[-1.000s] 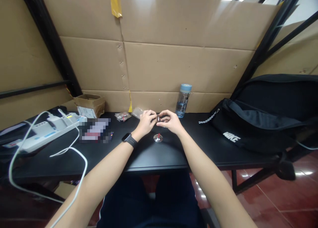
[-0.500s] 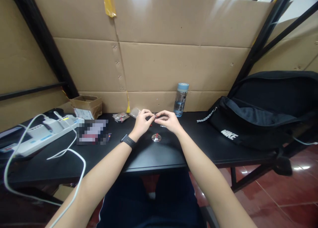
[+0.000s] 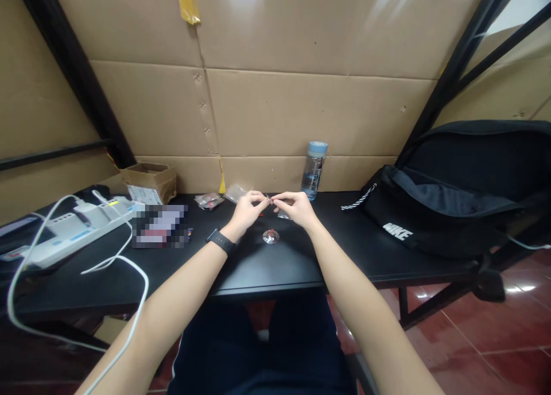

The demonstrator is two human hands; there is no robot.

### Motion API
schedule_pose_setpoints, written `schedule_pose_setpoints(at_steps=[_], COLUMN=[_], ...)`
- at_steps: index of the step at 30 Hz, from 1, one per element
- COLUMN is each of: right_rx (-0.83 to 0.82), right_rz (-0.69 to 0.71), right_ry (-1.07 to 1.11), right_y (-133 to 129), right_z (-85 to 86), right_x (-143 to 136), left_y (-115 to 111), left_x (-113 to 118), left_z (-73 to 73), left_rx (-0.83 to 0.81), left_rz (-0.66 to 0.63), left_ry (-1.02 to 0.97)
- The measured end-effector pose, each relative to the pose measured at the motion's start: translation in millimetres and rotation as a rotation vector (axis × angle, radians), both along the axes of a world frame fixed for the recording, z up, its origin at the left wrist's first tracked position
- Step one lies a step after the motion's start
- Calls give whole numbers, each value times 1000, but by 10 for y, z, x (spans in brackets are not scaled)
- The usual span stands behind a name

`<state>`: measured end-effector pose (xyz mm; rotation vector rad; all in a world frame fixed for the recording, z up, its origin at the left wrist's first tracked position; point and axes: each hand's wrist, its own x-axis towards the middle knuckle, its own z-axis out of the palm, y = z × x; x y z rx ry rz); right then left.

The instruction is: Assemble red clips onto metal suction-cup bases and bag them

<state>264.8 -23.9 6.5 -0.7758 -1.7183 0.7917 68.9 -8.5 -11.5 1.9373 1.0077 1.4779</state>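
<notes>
My left hand and my right hand meet over the middle of the desk, thumbs and fingers pinched. Between their fingertips is a small, thin metallic piece; its kind is too small to make out. Just below, on the desk, lies a shiny round silver disc with a red part at its centre. A bit of clear plastic lies under my right hand. Behind my left hand are a clear plastic bag and a small bag with red contents.
A water bottle with a blue lid stands behind my right hand. On the right sits an open black backpack. Leftward are a white power strip with cables, a small cardboard box and a blurred-out item. Cardboard walls the back.
My fingers have shifted slightly around the small piece, and more of its thin metal shows between them. The disc stays on the desk. The view has tilted a little.
</notes>
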Motion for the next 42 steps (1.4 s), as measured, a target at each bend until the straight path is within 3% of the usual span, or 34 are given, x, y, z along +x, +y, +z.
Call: schedule_pose_setpoints(at_steps=[9,15,19,25,34,42], right_rx=[76,290,380,376,436,422], right_rz=[-17,-81,-118,-109,-127,-123], right_ry=[-129,-298,-342,-342,-357,-380], right_y=[34,59,79,76,130,110], right_z=[-18,-28,-39,-57,-87,-111], right_x=[7,9,16,15,35,-6], left_y=[-54,2,29,-3,34,19], left_x=[25,34,8,-42,-81,-87], left_z=[15,-33,-1,34,-51,-20], left_rx=[-201,-275,-130,166,122,153], left_rz=[-156,-203,-57,-68,17,131], left_ry=[-85,-83,-118,265,461,481])
